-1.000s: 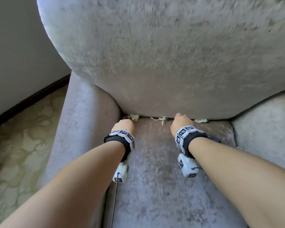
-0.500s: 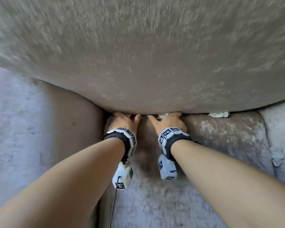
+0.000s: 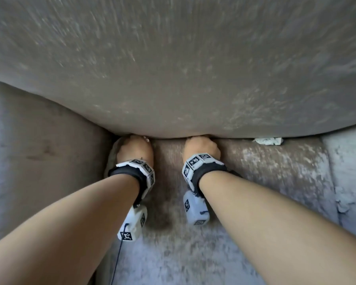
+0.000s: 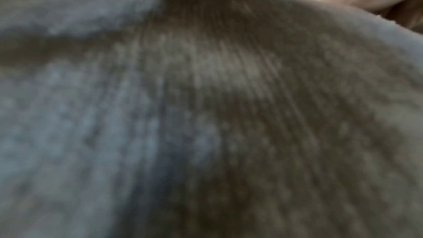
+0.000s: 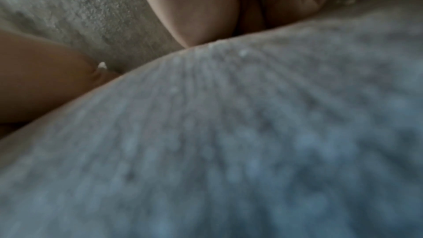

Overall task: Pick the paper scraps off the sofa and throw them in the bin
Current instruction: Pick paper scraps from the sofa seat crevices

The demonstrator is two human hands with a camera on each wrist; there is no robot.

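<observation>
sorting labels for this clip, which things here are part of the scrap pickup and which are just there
Part of the job:
- paper scrap in the crease
- left hand, right hand, fingers tucked into the crease
- sofa seat

Just there:
- back cushion
- wrist cameras

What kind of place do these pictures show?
Probably a home sitting room. The view is filled by an upholstered sofa: its seat cushion, its big back cushion and an armrest. A paper scrap lies in the crease between seat and back.
</observation>
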